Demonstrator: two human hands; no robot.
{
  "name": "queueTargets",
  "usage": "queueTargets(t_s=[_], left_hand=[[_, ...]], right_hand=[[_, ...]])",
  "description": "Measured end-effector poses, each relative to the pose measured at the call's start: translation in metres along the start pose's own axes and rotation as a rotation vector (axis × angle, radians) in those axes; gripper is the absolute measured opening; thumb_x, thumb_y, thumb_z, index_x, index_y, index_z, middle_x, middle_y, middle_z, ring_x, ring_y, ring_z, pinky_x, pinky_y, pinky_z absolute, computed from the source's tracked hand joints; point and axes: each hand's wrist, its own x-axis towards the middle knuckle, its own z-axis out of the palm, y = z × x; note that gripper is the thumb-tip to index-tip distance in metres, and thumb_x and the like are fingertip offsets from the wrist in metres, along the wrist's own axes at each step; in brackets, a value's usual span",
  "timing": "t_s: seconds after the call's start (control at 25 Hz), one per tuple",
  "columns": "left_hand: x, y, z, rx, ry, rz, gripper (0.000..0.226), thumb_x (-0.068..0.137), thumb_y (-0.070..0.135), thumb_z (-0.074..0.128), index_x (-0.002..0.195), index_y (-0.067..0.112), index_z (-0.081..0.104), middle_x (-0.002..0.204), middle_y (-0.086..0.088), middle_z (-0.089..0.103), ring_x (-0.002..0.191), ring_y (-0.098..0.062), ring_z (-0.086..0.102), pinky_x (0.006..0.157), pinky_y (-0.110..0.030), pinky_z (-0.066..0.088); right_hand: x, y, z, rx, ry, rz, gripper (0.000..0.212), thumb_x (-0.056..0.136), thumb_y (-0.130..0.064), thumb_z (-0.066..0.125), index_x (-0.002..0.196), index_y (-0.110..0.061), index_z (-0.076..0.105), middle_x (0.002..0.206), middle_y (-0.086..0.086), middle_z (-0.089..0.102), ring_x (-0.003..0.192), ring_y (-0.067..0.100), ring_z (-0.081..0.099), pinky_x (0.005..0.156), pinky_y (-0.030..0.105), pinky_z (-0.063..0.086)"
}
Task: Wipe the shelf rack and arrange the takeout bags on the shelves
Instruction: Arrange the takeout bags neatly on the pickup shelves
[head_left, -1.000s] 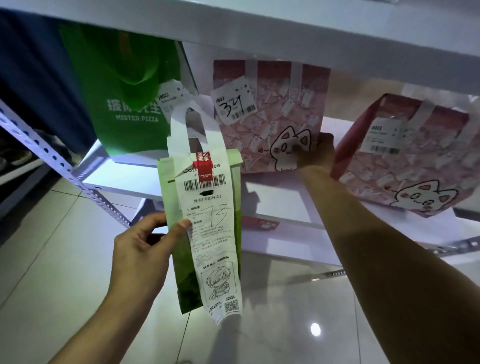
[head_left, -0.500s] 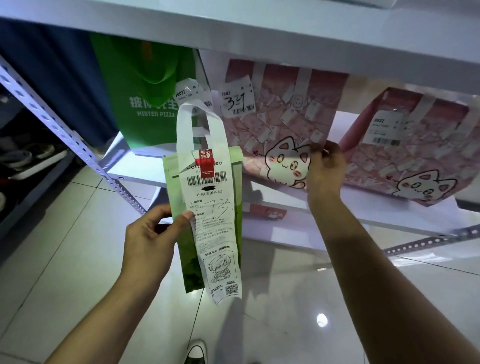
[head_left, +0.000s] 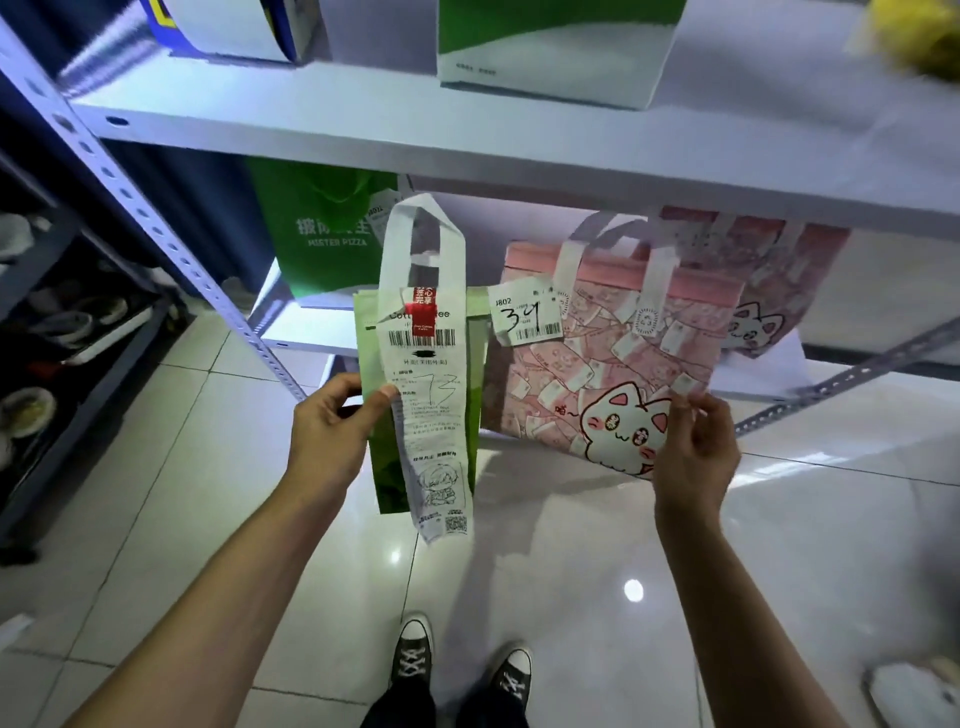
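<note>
Below shelf (head_left: 519, 171) | left hand (head_left: 327, 441) pinches green bag (head_left: 472, 374) | right hand (head_left: 693, 452) holds pink bag (head_left: 613, 358)

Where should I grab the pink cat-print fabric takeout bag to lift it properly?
Take the pink cat-print fabric takeout bag by its white strap handles, coming from above and in front. They stand upright and open at the top, whereas the right hand only pinches its lower corner, leaving it tilted.

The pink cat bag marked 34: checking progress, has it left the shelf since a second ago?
Yes. The pink cat bag has come forward off the lower shelf, towards the person, held by the right hand.
</note>
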Motion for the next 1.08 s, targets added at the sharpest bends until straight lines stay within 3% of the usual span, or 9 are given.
queueTargets(t_s=[0.12, 0.28, 0.44, 0.68, 0.88, 1.0, 1.08], left_hand=[[-0.015, 0.015, -0.002, -0.014, -0.027, 0.002, 0.008, 0.092, 0.022, 0.07, 0.099, 0.02, 0.074, 0.098, 0.006, 0.078, 0.079, -0.006, 0.071, 0.067, -0.022, 0.055], [-0.041, 0.041, 0.002, -0.033, -0.066, -0.037, 0.013, 0.093, 0.018, 0.068, 0.104, 0.011, 0.072, 0.103, -0.006, 0.077, 0.093, -0.026, 0.071, 0.074, -0.039, 0.057], [-0.056, 0.082, 0.01, -0.001, -0.17, -0.093, 0.013, 0.094, 0.022, 0.068, 0.104, 0.014, 0.07, 0.108, -0.01, 0.075, 0.095, -0.032, 0.07, 0.08, -0.064, 0.057], [-0.067, 0.13, 0.034, 0.019, -0.226, 0.014, 0.015, 0.092, 0.025, 0.069, 0.104, 0.016, 0.071, 0.108, -0.006, 0.076, 0.1, -0.033, 0.071, 0.088, -0.055, 0.058], [-0.077, 0.148, 0.057, -0.009, -0.247, 0.062, 0.01, 0.091, 0.025, 0.071, 0.097, 0.018, 0.073, 0.093, 0.005, 0.078, 0.095, -0.027, 0.073, 0.076, -0.043, 0.06], [-0.087, 0.149, 0.074, -0.009, -0.207, 0.064, 0.011, 0.09, 0.024, 0.072, 0.097, 0.016, 0.072, 0.097, 0.0, 0.078, 0.097, -0.031, 0.072, 0.082, -0.051, 0.06], [-0.092, 0.15, 0.085, 0.003, -0.161, 0.051, 0.015, 0.089, 0.025, 0.072, 0.1, 0.015, 0.072, 0.102, -0.004, 0.077, 0.098, -0.034, 0.071, 0.086, -0.055, 0.059]], right_hand=[[-0.014, -0.015, -0.045, -0.06, 0.059, 0.016, 0.011, 0.099, -0.035, 0.057, 0.089, -0.038, 0.059, 0.094, -0.004, 0.074, 0.085, 0.019, 0.074, 0.06, 0.038, 0.063], [-0.032, -0.058, -0.093, -0.05, 0.095, -0.012, 0.012, 0.1, -0.033, 0.058, 0.088, -0.033, 0.06, 0.092, -0.001, 0.073, 0.086, 0.025, 0.072, 0.065, 0.045, 0.062], [-0.031, -0.13, -0.119, 0.049, 0.104, -0.099, 0.013, 0.1, -0.028, 0.059, 0.087, -0.029, 0.061, 0.089, -0.001, 0.073, 0.086, 0.026, 0.069, 0.069, 0.043, 0.059], [-0.011, -0.222, -0.151, 0.21, 0.165, -0.271, 0.017, 0.098, -0.027, 0.062, 0.082, -0.034, 0.061, 0.088, -0.001, 0.07, 0.084, 0.02, 0.065, 0.069, 0.038, 0.056], [0.044, -0.269, -0.165, 0.259, 0.167, -0.303, 0.015, 0.098, -0.028, 0.062, 0.084, -0.03, 0.058, 0.087, -0.004, 0.071, 0.075, 0.013, 0.065, 0.057, 0.027, 0.056], [0.084, -0.282, -0.164, 0.249, 0.153, -0.297, 0.014, 0.099, -0.027, 0.061, 0.086, -0.029, 0.056, 0.079, -0.011, 0.071, 0.069, 0.008, 0.064, 0.051, 0.025, 0.055], [0.112, -0.287, -0.161, 0.236, 0.133, -0.296, 0.015, 0.099, -0.027, 0.059, 0.085, -0.029, 0.055, 0.078, -0.012, 0.07, 0.068, 0.008, 0.064, 0.055, 0.03, 0.056]])
